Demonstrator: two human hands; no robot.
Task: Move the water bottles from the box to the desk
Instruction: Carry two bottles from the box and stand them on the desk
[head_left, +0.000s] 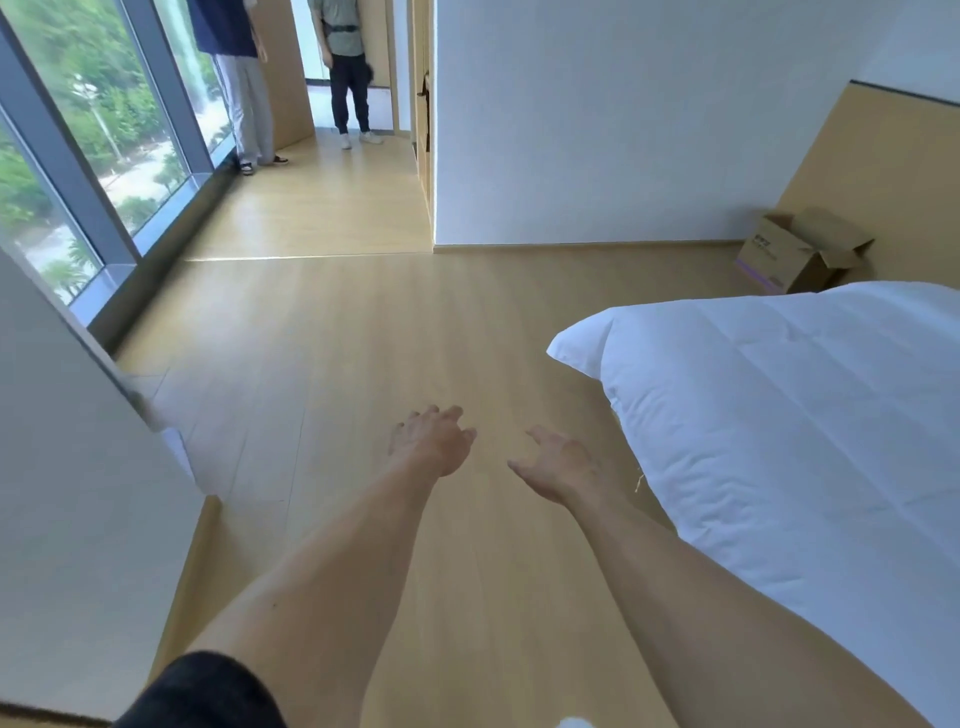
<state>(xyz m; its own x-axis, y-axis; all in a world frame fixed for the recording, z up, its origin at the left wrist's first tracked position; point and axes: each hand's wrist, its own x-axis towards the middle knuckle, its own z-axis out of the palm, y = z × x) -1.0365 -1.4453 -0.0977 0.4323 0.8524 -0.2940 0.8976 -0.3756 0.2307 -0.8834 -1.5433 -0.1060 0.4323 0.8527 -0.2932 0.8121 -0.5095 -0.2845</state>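
Observation:
An open cardboard box (800, 254) stands on the wooden floor at the far right, against the wall beside the bed's headboard. Its flaps are up and its inside is hidden from here. No water bottle and no desk show in this view. My left hand (434, 439) and my right hand (558, 465) are both stretched out in front of me over the floor, fingers spread, holding nothing. They are far from the box.
A bed with a white duvet (779, 415) fills the right side. A white wall panel (67, 467) stands close on my left. Large windows (78, 156) line the left. Two people (291, 78) stand in the corridor ahead. Wooden floor (363, 322) lies between.

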